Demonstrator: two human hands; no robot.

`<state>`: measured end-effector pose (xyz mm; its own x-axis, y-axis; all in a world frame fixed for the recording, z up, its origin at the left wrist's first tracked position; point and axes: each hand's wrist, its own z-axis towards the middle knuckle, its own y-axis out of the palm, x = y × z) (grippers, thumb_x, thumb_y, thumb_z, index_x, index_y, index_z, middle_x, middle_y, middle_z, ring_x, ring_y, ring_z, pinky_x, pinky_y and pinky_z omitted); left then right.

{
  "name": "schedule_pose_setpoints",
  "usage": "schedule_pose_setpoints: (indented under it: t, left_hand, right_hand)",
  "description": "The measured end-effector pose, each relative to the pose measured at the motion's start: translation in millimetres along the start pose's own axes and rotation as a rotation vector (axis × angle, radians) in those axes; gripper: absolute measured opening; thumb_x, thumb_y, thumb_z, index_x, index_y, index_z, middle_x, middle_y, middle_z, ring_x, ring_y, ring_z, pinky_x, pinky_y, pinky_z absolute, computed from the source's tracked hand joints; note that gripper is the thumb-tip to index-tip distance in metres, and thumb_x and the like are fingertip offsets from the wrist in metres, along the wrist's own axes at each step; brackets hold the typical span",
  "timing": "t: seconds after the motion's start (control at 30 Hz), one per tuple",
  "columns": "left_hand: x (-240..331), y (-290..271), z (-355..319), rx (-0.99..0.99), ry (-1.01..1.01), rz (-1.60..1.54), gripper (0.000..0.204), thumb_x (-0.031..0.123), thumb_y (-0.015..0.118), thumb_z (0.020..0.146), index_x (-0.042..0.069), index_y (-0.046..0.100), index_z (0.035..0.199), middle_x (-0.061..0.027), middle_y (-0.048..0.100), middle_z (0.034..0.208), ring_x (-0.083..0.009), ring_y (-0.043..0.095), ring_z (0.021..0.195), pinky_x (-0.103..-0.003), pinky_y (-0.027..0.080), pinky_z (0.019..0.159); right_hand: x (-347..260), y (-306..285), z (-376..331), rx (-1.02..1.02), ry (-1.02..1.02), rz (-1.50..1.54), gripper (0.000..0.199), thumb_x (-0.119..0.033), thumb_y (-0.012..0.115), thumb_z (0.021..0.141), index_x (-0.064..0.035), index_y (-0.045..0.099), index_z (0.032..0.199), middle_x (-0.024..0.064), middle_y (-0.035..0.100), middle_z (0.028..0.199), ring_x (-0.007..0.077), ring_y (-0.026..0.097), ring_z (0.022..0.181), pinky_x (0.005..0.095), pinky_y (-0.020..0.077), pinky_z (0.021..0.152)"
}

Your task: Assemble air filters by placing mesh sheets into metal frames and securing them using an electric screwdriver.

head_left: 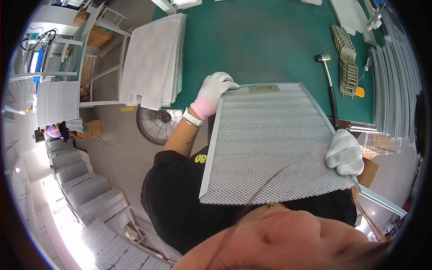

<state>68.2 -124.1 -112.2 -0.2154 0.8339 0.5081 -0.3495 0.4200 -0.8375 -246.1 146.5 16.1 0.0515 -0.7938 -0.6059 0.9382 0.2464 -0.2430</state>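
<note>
Gloved hands — left hand (215, 90) and right hand (344, 152), each grip clamped on opposite frame edges — hold the mesh filter panel (272, 141) above the green counter (270, 40) (likely light, stiff-rimmed, flexible mesh).

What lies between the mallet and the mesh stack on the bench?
Head view: bare green bench top between the mallet and mesh stack.
</note>
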Motion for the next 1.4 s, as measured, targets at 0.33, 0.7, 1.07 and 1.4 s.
schedule_pose_setpoints:
  t: [0.33,0.7,1.07,1.4]
  left_hand:
    - [42,-37,-17,0.145,-0.107,0.072,0.026,0.008,0.069,0.078,0.006,0.067,0.104,-0.0121,0.066,0.107,-0.0318,0.062,0.109,-0.042,0.049,0.094]
    - [101,-109,44,0.899,0.584,-0.679,0.019,0.008,0.074,0.086,-0.004,0.068,0.100,-0.0140,0.070,0.083,-0.0238,0.065,0.071,-0.036,0.054,0.064]
    - [106,-107,56,0.944,0.384,-0.714,0.016,-0.007,0.068,0.081,-0.004,0.067,0.096,-0.0094,0.069,0.091,-0.0170,0.067,0.081,-0.027,0.054,0.074]
    - [88,-113,58,0.980,0.186,-0.475,0.011,-0.009,0.066,0.081,-0.002,0.066,0.088,-0.0083,0.066,0.088,-0.0149,0.062,0.079,-0.026,0.049,0.071]
  right_hand:
    - [32,2,12,0.008,-0.153,-0.064,0.037,-0.040,0.056,0.102,-0.0033,0.054,0.099,0.0109,0.061,0.082,0.0194,0.061,0.068,0.0311,0.0419,0.054]
    - [62,-18,66,0.667,0.103,-0.268,0.032,-0.030,0.068,0.097,0.0014,0.063,0.103,0.0189,0.068,0.088,0.0276,0.064,0.079,0.0372,0.0519,0.071]
    - [65,-4,79,1.028,0.129,-0.538,0.054,-0.002,0.068,0.093,-0.0030,0.049,0.144,0.0139,0.068,0.109,0.0147,0.063,0.095,0.0308,0.0524,0.089]
    - [22,-65,114,0.224,0.274,-0.898,0.048,0.000,0.075,0.086,-0.0002,0.063,0.132,0.0119,0.072,0.112,0.0199,0.070,0.098,0.0303,0.0557,0.088]
